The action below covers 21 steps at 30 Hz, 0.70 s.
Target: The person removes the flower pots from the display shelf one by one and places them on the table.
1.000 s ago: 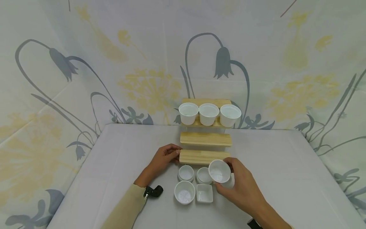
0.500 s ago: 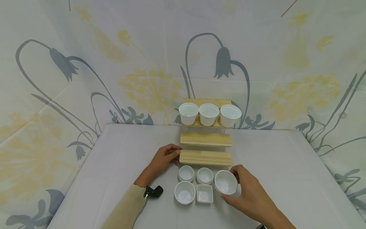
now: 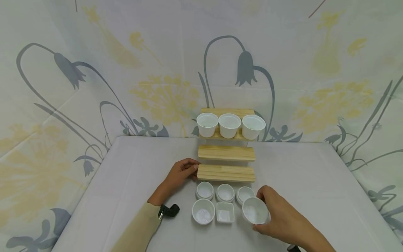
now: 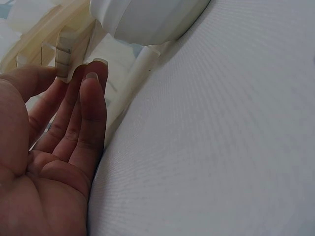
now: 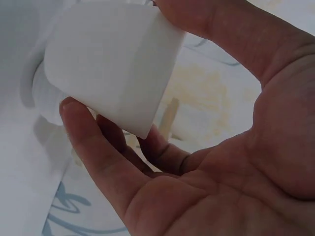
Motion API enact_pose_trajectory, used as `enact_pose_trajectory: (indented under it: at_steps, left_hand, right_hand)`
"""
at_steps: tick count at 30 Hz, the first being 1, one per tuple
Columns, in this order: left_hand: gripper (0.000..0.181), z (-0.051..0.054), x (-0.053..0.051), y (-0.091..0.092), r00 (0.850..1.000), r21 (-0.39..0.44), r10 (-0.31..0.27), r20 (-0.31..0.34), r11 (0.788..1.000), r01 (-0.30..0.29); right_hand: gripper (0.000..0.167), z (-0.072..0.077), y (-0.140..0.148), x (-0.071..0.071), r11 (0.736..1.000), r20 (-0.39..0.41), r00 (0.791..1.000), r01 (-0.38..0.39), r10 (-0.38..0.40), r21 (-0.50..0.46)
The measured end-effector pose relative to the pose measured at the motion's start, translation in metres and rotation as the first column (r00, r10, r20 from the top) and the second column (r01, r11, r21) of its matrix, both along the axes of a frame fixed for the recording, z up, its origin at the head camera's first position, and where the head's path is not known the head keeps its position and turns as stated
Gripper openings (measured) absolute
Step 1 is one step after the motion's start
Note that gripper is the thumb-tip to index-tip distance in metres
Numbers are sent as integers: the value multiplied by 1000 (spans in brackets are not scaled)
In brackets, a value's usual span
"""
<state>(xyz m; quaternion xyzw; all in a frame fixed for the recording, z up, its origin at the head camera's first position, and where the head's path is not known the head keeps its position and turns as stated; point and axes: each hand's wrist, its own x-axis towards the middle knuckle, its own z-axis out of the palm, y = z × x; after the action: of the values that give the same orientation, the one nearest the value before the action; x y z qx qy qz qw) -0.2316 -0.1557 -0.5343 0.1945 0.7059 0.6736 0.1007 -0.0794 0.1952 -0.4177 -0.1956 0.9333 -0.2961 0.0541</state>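
In the head view my right hand [image 3: 284, 218] holds a white cup [image 3: 255, 210] between thumb and fingers, just in front of a small round white bowl [image 3: 245, 194]. The right wrist view shows that cup [image 5: 108, 59] pinched from both sides by the right hand [image 5: 197, 162]. My left hand [image 3: 179, 176] grips the left end of the lowest wooden shelf [image 3: 226, 173]; in the left wrist view, thumb and fingers of the left hand [image 4: 59, 132] meet at the wooden edge [image 4: 64, 56]. A square white dish [image 3: 225, 213] and a larger round bowl [image 3: 203, 211] sit left of the held cup.
Three white cups [image 3: 230, 125] stand on the top shelf [image 3: 226, 112] at the back. Below it is a bare middle shelf [image 3: 226, 153]. Two small round bowls [image 3: 205, 190] sit in front of the lowest shelf. A patterned cloth [image 3: 170, 98] hangs behind the table.
The right hand has moved the cup right and toward the front, away from the lowest shelf, uncovering the small round bowl on the right. The left hand has stayed at the shelf.
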Motion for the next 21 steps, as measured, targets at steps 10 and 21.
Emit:
enact_pose_trajectory:
  at_steps: [10, 21]
  left_hand:
    - [27, 2, 0, 1, 1000, -3, -1, 17, 1000, 1]
    - [27, 3, 1, 1, 1000, -11, 4, 7, 1000, -4]
  right_hand:
    - [74, -9, 1, -2, 996, 93, 995, -35, 27, 79]
    - [75, -17, -2, -6, 995, 145, 989, -31, 18, 91]
